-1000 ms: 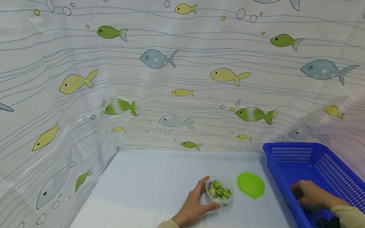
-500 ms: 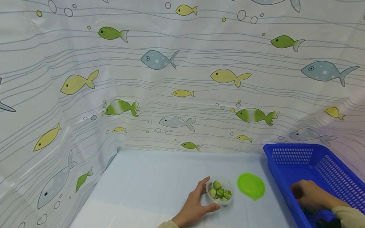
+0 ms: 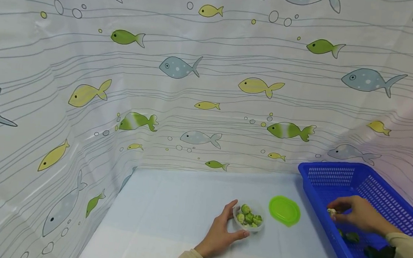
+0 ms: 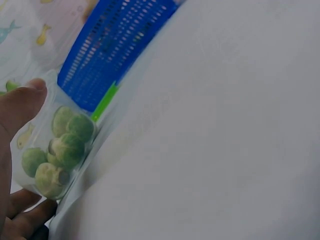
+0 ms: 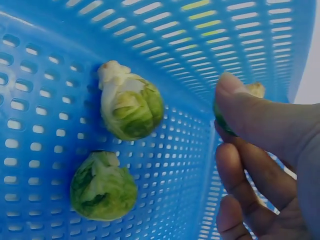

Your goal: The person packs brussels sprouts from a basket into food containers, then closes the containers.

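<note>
The curtain (image 3: 217,93) rises behind your table (image 3: 159,207) and along its left side. On the table, your left hand (image 3: 219,232) lies around the left and near sides of the container (image 3: 260,208), which has Brussels sprouts (image 3: 248,218) inside. Just right of the container and slightly farther back lies the lid (image 3: 284,210). Right of the lid stands the basket (image 3: 335,189). Your right hand (image 3: 359,214) is over it, the held sprout (image 3: 331,212) between thumb and fingers; 2 loose sprouts (image 5: 132,107) lie on the basket's floor.
</note>
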Demonstrator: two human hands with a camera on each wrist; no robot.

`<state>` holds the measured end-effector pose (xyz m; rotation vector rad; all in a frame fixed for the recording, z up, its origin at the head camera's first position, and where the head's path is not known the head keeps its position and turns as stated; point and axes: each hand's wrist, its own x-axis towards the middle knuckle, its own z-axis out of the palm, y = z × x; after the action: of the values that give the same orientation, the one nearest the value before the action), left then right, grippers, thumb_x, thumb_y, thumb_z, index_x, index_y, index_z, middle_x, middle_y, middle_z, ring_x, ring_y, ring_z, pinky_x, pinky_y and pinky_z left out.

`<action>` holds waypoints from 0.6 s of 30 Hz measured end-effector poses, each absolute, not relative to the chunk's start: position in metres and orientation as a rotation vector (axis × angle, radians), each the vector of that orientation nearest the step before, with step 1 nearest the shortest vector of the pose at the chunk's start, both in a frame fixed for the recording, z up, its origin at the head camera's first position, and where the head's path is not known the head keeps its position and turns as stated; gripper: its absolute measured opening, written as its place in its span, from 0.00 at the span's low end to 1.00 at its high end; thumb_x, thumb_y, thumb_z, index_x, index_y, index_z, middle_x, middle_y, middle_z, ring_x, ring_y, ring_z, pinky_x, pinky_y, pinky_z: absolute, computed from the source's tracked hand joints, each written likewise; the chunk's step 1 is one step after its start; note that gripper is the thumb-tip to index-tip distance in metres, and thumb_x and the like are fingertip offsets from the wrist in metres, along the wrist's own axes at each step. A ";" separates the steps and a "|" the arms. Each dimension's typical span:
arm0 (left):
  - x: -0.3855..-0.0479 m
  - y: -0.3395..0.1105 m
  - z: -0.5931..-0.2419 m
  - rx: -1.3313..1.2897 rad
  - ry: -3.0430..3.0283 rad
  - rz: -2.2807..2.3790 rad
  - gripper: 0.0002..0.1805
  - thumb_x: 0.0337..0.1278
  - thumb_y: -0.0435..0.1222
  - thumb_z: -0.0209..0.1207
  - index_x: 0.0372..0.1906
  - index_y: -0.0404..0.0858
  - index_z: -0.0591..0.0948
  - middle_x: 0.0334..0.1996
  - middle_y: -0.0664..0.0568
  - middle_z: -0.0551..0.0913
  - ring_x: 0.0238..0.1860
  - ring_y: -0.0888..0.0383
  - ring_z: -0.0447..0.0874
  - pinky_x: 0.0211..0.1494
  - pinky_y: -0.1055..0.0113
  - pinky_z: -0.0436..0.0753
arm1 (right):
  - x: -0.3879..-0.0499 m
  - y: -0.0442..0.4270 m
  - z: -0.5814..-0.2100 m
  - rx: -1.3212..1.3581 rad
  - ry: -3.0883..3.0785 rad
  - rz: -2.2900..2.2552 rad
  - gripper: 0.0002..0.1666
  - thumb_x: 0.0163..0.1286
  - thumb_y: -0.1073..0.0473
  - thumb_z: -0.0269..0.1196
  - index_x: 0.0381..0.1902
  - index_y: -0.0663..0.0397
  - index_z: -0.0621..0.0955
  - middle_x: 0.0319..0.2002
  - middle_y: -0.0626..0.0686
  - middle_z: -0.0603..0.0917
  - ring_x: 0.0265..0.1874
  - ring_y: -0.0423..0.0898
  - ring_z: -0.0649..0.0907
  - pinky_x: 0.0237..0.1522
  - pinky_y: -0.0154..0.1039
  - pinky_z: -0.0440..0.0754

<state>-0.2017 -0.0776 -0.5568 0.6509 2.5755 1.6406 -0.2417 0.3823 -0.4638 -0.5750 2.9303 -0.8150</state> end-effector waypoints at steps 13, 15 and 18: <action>-0.201 -0.078 -0.556 0.624 2.573 1.626 0.54 0.62 0.57 0.72 0.85 0.48 0.56 0.77 0.49 0.74 0.74 0.54 0.76 0.77 0.51 0.73 | -0.239 0.381 -0.453 -0.374 2.918 -1.119 0.26 0.71 0.48 0.74 0.61 0.56 0.87 0.47 0.50 0.90 0.43 0.31 0.83 0.39 0.33 0.83; -0.201 -0.078 -0.556 0.622 2.575 1.625 0.54 0.62 0.57 0.72 0.85 0.48 0.56 0.77 0.50 0.74 0.74 0.54 0.76 0.77 0.50 0.73 | -0.239 0.381 -0.450 -0.348 2.933 -1.133 0.28 0.71 0.47 0.73 0.62 0.57 0.86 0.49 0.50 0.90 0.43 0.31 0.83 0.39 0.34 0.82; -0.201 -0.078 -0.557 0.624 2.579 1.625 0.54 0.62 0.57 0.72 0.85 0.49 0.56 0.77 0.50 0.74 0.74 0.54 0.76 0.77 0.50 0.73 | -0.240 0.381 -0.445 -0.307 2.954 -1.155 0.29 0.71 0.46 0.73 0.63 0.57 0.85 0.49 0.47 0.90 0.42 0.29 0.82 0.39 0.34 0.81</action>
<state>-0.2013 -0.0776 -0.5570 0.6242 2.5789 1.6249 -0.2402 0.3812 -0.4452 -0.3074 2.9544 -1.1551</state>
